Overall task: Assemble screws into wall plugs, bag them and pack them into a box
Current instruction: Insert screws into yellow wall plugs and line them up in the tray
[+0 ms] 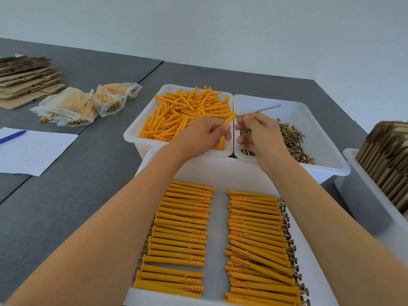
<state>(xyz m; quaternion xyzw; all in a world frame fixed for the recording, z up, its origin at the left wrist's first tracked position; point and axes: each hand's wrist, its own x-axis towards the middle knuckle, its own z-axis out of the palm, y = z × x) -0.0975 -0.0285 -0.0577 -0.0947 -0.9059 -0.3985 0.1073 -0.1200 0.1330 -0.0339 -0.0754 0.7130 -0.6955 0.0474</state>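
My left hand (pixel 204 134) pinches an orange wall plug (pixel 229 119) above the white bin (pixel 141 120) heaped with loose orange plugs (pixel 187 109). My right hand (pixel 259 133) holds a long brass screw (pixel 259 110) by its head end, threaded tip pointing right; the head almost meets the plug's end. It hovers over the white bin (pixel 318 120) of loose screws (pixel 293 140). Nearest me, a white tray (pixel 218 171) holds two neat rows of plugs with screws in them (pixel 254 239).
Clear bags of assembled plugs (pixel 84 104) lie at the left on the grey table (pixel 66 195). Flat cardboard (pixel 26 78) is stacked far left. A lined sheet (pixel 33 151) with a blue pen (pixel 12 136) lies nearer. A bin of folded cardboard boxes (pixel 386 164) stands right.
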